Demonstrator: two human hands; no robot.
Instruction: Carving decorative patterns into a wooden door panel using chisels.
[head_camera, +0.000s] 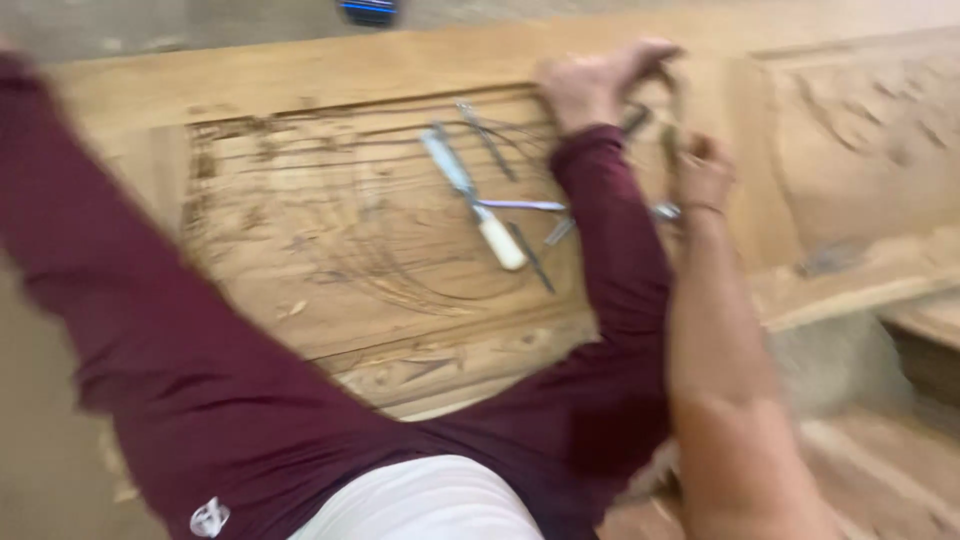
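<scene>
Overhead, a blurred view shows a large pale wooden panel (330, 260) with a recessed, partly carved field. On that field, near its right side, lie several carving chisels (470, 195), one with a whitish handle. At the panel's upper right edge, the left hand (590, 85), in a maroon sleeve (600, 230), curls its fingers over the wood; whether it grips anything cannot be told. Just right of it, the bare-armed right hand (703, 170) is clenched around a thin tool (668, 135), too blurred to identify.
</scene>
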